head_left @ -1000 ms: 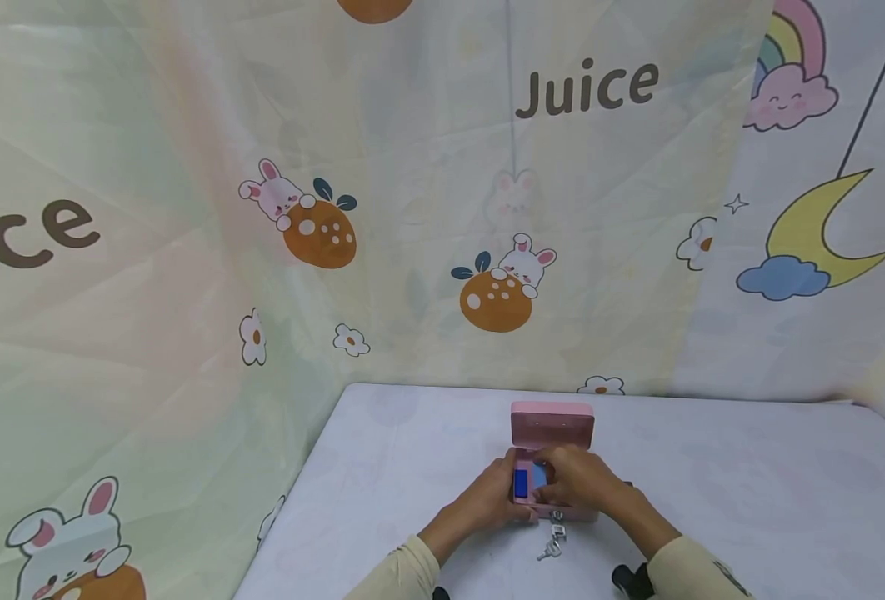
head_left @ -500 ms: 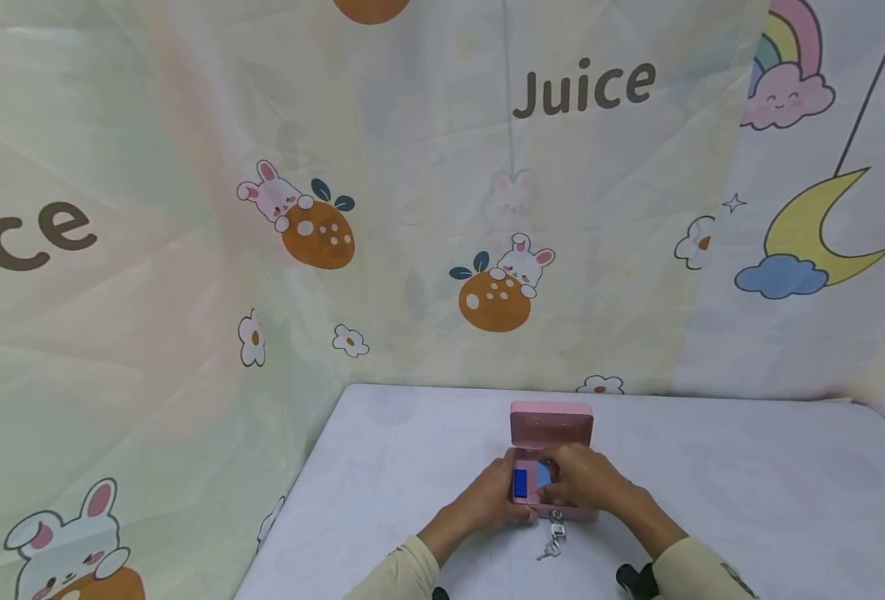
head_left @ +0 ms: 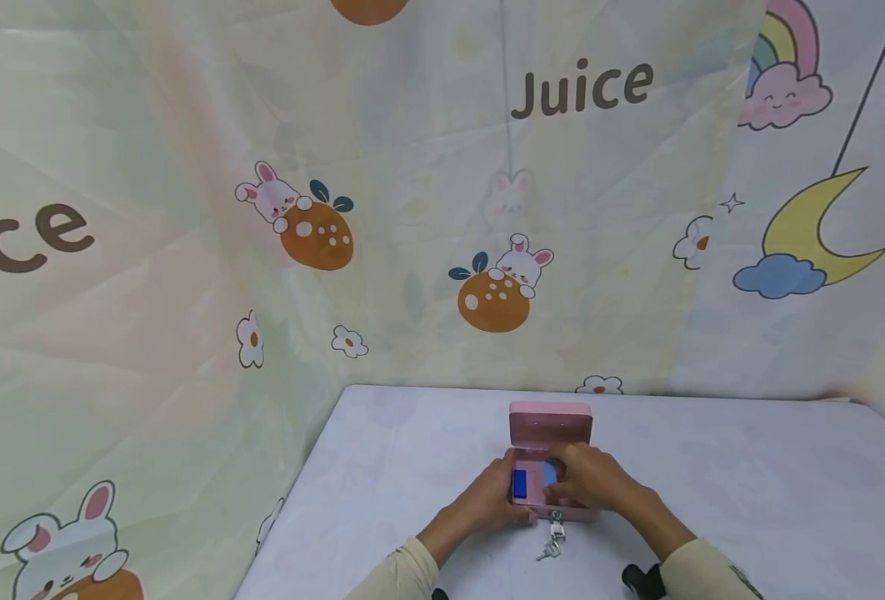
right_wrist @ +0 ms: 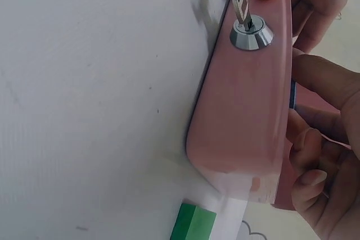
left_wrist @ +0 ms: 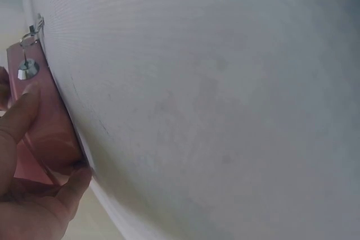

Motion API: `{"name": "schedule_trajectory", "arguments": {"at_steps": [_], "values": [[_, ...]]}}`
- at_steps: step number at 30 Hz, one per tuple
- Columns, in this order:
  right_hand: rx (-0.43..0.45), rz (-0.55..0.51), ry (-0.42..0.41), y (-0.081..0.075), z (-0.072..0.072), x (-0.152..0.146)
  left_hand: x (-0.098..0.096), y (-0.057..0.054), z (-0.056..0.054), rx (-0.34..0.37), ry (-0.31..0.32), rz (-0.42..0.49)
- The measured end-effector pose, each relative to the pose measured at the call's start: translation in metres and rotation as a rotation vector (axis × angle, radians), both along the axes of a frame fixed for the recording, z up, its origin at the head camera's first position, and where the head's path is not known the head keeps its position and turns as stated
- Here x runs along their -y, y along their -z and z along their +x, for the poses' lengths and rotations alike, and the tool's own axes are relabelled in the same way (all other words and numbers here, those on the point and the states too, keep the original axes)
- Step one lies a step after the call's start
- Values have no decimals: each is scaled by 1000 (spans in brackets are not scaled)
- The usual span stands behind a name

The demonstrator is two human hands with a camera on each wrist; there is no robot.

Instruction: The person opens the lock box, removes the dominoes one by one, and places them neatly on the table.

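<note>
A pink cash box [head_left: 551, 408] stands on the white table with its lid raised. My left hand [head_left: 483, 500] grips the box's left side, its thumb on the front wall beside the lock [left_wrist: 28, 69]. Inside, at the left end, lies a dark blue block [head_left: 520, 484]. Right of that, my right hand [head_left: 596, 479] reaches in and pinches a light blue piece [head_left: 550, 472], whose right part is hidden by the fingers. In the right wrist view, the piece's blue edge [right_wrist: 293, 94] shows between thumb and finger above the box rim.
A key [right_wrist: 242, 4] sits in the front lock, and more keys [head_left: 551, 548] hang from it on a ring over the table [head_left: 412, 450]. A green block [right_wrist: 193, 223] lies on the table near the box's right end. A printed cloth [head_left: 412, 208] hangs behind.
My right hand and the light blue piece have moved a little to the right inside the box, widening the gap from the dark blue block. The left hand stays on the box.
</note>
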State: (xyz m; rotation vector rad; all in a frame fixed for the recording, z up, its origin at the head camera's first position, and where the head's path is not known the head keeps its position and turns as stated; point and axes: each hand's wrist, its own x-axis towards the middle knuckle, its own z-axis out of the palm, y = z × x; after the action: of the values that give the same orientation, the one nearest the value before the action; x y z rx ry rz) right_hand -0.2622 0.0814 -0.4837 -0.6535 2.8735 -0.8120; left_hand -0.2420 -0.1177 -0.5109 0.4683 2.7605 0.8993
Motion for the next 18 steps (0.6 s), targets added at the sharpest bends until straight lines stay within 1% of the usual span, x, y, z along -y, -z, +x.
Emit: {"name": "schedule_trajectory", "arguments": {"at_steps": [9,13,18], "values": [[16,-16,8,-2,0,-6,-1,0,1,-8,-3,9],[26,2,25,-3,0,-8,-1,2,0,-6,-11,4],[37,15,39,-6,1,-13,-2,2,1,2,-29,1]]}}
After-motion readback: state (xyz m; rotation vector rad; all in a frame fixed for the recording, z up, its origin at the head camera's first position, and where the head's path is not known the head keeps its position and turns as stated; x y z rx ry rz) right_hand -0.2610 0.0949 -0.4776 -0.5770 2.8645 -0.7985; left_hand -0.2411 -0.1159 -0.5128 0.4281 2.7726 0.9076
